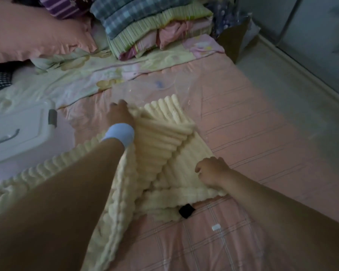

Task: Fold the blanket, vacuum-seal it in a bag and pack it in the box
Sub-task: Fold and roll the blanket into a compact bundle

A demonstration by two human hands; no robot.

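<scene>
A cream ribbed blanket (164, 149) lies partly folded on the pink bed sheet, one end trailing off to the lower left under my left forearm. Its far end sits on a clear plastic vacuum bag (186, 90) spread flat on the bed. My left hand (119, 112), with a pale blue wristband, grips the blanket's far left edge. My right hand (211, 173) rests on the blanket's near right corner with its fingers curled, pinching the fabric. A white plastic storage box (18, 130) with a grey handle and latch lies at the left.
A stack of folded quilts (155, 26) and a pink pillow (27, 32) sit at the head of the bed. A cardboard box (237, 42) stands by the bed's far right corner. The floor and a wardrobe (311, 36) run along the right. A small black object (186, 210) lies near the blanket.
</scene>
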